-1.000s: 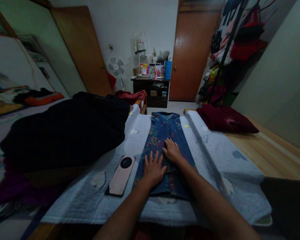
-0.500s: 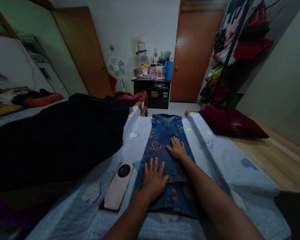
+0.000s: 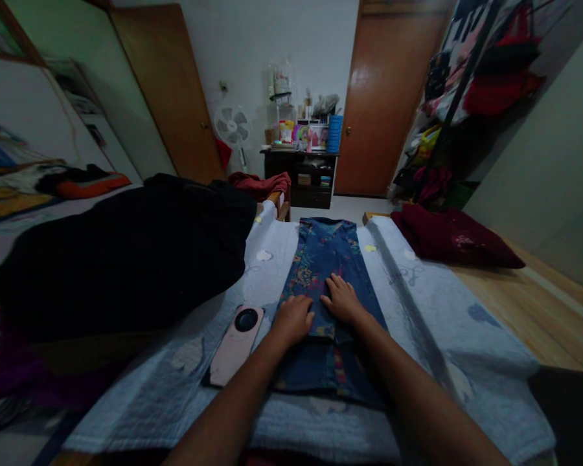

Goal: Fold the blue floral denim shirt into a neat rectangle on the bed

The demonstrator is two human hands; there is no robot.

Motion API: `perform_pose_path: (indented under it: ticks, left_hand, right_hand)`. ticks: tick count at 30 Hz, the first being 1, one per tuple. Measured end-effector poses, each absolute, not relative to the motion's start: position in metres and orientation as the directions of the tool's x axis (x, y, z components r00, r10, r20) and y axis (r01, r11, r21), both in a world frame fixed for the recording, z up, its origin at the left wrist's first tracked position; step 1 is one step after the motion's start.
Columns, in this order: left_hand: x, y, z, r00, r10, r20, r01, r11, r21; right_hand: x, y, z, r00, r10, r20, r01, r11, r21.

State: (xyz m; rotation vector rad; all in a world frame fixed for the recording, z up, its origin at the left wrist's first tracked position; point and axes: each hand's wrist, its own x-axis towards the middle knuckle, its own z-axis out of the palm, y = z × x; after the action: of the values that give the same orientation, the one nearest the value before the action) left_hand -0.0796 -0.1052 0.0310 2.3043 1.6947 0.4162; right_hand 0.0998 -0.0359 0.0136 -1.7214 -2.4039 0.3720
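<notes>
A folded blue patterned garment (image 3: 328, 252) lies lengthwise on a pale grey-blue cloth (image 3: 418, 304) in front of me. My left hand (image 3: 291, 318) rests on the garment's left side with its fingers curled around a folded edge. My right hand (image 3: 341, 299) lies flat on the garment's middle, fingers spread, right beside the left hand. A pink phone (image 3: 237, 343) with a round black camera lies on the cloth just left of the garment, close to my left wrist.
A big heap of black fabric (image 3: 126, 252) fills the left. A maroon cushion (image 3: 454, 236) lies at the right on a wooden surface (image 3: 539, 304). Farther off stand a dark cabinet (image 3: 301, 178), a fan (image 3: 233, 126), a brown door (image 3: 383, 97) and hanging clothes (image 3: 466, 84).
My left hand has gone from flat with spread fingers to curled, and has moved slightly forward on the garment. My right hand drew back a little toward the left one.
</notes>
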Motion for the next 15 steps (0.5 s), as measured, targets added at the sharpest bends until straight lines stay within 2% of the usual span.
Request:
perform_pose_path:
  ticks: [6,15]
  left_hand:
    - [-0.080,-0.105,0.001,0.294,0.939,0.177,0.879,-0.338,0.337]
    - [-0.077,-0.111,0.001,0.288,0.949,0.126,0.908,-0.313,0.279]
  right_hand:
    - [0.106,-0.079,0.008,-0.419,0.908,0.013,0.853,0.399,-0.336]
    - [0.113,-0.123,0.016,-0.431,0.902,-0.023,0.856,0.400,-0.327]
